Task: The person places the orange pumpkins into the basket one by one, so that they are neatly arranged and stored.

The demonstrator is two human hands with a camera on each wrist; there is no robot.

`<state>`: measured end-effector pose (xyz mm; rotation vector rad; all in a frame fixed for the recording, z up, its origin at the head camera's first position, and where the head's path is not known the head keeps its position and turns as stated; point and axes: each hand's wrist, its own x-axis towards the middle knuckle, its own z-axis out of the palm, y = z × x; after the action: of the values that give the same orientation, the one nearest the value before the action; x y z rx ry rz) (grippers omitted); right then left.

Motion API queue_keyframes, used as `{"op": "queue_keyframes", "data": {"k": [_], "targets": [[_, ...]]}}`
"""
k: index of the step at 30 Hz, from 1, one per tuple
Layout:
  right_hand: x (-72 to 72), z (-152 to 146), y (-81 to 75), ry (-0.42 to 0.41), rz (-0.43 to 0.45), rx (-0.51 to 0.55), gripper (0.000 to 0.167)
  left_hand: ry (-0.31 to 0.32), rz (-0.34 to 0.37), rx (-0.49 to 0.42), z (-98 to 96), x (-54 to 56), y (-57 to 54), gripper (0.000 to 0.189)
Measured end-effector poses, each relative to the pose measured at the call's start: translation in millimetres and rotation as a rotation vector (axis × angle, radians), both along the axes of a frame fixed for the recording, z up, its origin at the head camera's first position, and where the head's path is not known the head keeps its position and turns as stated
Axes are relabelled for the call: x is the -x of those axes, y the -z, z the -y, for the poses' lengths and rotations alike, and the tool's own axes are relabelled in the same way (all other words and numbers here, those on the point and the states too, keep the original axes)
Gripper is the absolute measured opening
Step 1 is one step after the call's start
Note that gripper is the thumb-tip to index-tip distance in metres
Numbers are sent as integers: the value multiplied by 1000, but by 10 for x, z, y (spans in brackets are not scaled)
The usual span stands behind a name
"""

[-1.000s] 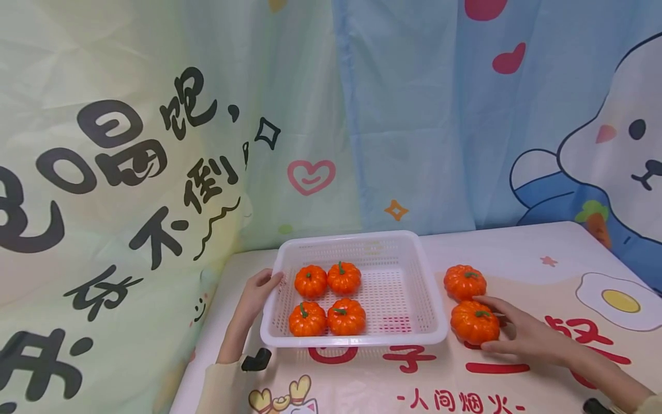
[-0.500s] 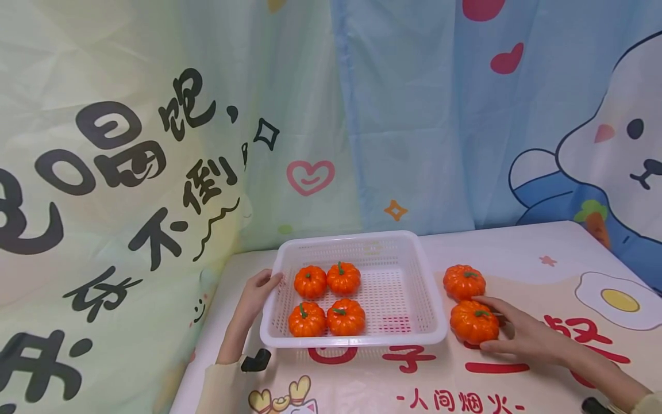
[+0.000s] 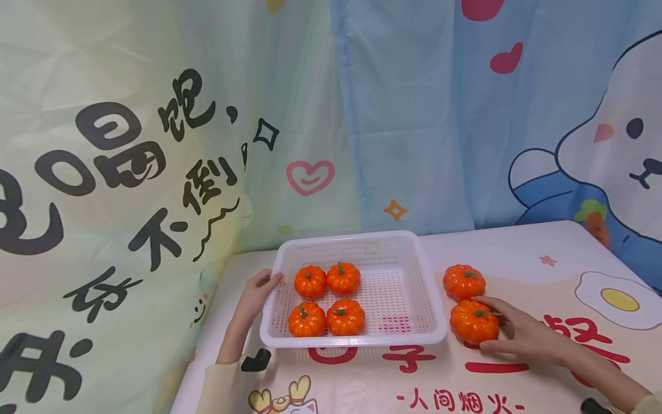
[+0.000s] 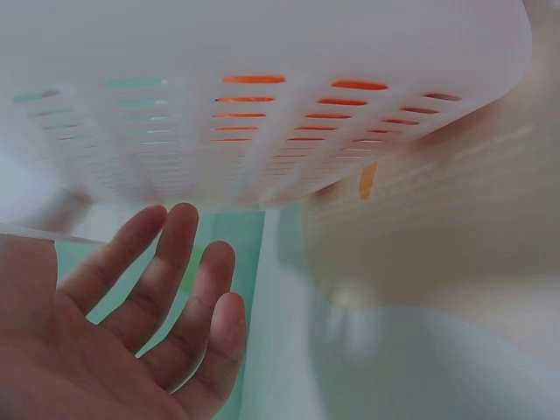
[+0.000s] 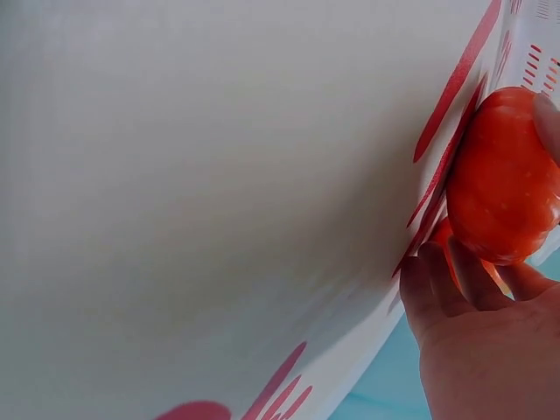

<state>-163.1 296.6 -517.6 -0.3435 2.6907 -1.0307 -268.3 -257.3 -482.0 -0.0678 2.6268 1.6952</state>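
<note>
A white plastic basket with slotted walls stands on the table, with several small orange toy pumpkins in its left half. My left hand holds the basket's left rim, thumb on top; in the left wrist view its fingers reach up under the rim. To the basket's right, two more pumpkins sit one behind the other. My right hand grips the nearer pumpkin from its right side, thumb in front and fingers behind. The farther pumpkin sits just behind it.
The table is covered with a printed cloth showing red lettering and a fried egg. Behind it hangs a pale green and blue curtain. The basket's right half shows its bare slotted floor.
</note>
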Motion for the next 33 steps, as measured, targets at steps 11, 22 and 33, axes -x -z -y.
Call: {"op": "queue_keyframes", "data": {"k": [11,22,33], "targets": [[-5,11,2,6,-21,23,93,13,-7,4,-9,-14,-20,39],[-12,-9,-69,18,-33,30,90,11,-7,4,-10,-16,-29,37],[-18,-56,-173,30,-14,46,91,15,1,-10,-6,-5,-24,41]]}}
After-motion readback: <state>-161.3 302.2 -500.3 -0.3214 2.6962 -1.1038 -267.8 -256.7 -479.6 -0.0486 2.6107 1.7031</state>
